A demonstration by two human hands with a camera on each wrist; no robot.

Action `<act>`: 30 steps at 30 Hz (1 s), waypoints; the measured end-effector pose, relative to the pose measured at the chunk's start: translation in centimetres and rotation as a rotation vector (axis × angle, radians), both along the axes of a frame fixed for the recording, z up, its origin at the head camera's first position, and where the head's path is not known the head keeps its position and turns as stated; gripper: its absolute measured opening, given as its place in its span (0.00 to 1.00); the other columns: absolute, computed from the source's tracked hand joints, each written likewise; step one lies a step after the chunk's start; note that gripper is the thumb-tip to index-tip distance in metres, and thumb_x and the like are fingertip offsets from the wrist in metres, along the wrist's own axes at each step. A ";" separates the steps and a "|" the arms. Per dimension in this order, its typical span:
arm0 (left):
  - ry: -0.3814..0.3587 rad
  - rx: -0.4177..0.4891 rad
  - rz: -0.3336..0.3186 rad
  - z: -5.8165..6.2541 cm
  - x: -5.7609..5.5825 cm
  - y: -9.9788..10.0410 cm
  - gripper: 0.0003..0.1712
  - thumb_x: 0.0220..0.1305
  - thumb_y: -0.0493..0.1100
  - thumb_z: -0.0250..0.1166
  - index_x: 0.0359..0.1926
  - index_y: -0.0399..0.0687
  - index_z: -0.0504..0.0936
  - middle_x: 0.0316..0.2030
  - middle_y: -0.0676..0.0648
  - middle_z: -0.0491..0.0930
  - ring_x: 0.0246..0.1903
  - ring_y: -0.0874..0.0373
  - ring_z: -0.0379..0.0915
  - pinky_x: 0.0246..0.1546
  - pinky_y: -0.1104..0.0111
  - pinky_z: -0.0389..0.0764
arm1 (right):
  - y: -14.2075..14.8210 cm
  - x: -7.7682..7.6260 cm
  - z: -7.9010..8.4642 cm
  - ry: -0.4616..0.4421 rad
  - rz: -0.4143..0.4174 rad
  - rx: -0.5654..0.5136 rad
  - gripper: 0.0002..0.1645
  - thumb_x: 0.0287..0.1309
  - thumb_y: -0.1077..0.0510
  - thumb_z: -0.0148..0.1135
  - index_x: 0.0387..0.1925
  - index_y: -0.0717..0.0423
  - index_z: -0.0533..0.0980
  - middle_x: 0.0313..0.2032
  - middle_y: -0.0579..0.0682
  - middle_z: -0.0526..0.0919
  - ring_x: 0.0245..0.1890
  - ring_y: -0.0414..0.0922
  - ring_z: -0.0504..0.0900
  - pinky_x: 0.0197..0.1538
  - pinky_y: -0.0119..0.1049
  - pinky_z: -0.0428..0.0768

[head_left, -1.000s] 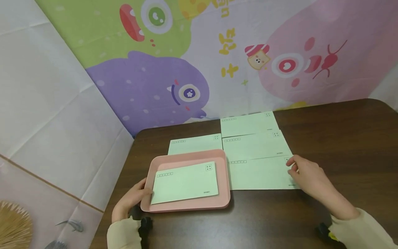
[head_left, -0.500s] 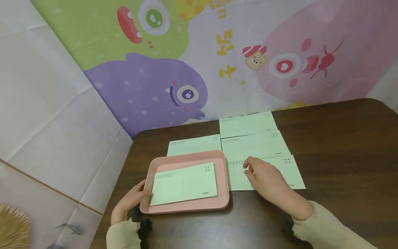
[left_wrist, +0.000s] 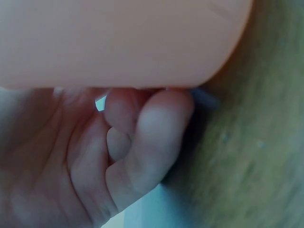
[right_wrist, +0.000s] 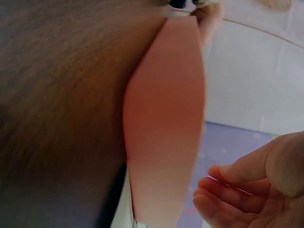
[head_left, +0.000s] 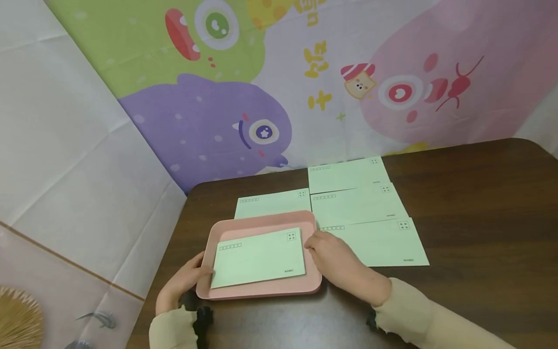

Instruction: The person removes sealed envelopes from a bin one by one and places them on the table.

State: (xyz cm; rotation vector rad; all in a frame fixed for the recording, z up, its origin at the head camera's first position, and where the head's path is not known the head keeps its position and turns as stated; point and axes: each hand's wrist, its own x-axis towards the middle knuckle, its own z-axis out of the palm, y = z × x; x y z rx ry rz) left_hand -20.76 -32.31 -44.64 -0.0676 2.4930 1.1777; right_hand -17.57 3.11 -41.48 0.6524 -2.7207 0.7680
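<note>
A pink tray (head_left: 266, 292) sits at the left of the dark table, with a pale green envelope (head_left: 257, 259) lying in it. My left hand (head_left: 183, 279) grips the tray's left rim, thumb over the edge; in the left wrist view its fingers (left_wrist: 159, 128) are curled under the tray side (left_wrist: 118, 42). My right hand (head_left: 340, 266) is over the tray's right rim, partly hiding it. The right wrist view shows that hand (right_wrist: 256, 185) with loosely bent fingers and nothing held, beside the tray wall (right_wrist: 164, 109).
Right of the tray lie three more envelopes in overlapping rows: a near one (head_left: 392, 247), a middle one (head_left: 357, 206) and a far one (head_left: 346, 177). Another envelope (head_left: 272, 202) is partly hidden behind the tray. A cartoon cloth (head_left: 314, 131) hangs behind the table (head_left: 471, 203).
My right hand has moved left from the near envelope's right end, across that envelope, to the tray's right rim. My left hand keeps its grip on the tray, which stays in place.
</note>
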 end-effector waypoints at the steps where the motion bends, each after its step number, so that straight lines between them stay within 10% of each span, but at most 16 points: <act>1: 0.001 0.001 0.001 0.0 0.0 0.0 0.34 0.58 0.39 0.51 0.66 0.36 0.55 0.59 0.31 0.62 0.54 0.42 0.64 0.54 0.48 0.65 | -0.3 -0.1 -0.2 0.007 0.013 0.013 0.07 0.52 0.68 0.56 0.29 0.62 0.80 0.28 0.51 0.79 0.31 0.46 0.78 0.35 0.36 0.78; 9: -0.006 0.000 0.008 -0.1 -0.1 0.0 0.35 0.58 0.39 0.51 0.66 0.36 0.54 0.60 0.31 0.61 0.55 0.42 0.63 0.55 0.47 0.63 | -1.9 -0.4 -1.6 0.170 0.073 0.171 0.06 0.47 0.65 0.61 0.21 0.60 0.73 0.19 0.49 0.71 0.20 0.43 0.71 0.20 0.32 0.73; 30: -0.012 0.010 -0.002 0.2 0.0 0.1 0.35 0.59 0.41 0.52 0.67 0.37 0.54 0.60 0.32 0.62 0.54 0.43 0.64 0.54 0.49 0.65 | -3.4 -1.7 -2.3 -0.026 0.012 0.333 0.27 0.41 0.42 0.68 0.31 0.62 0.74 0.21 0.51 0.75 0.23 0.45 0.74 0.23 0.36 0.74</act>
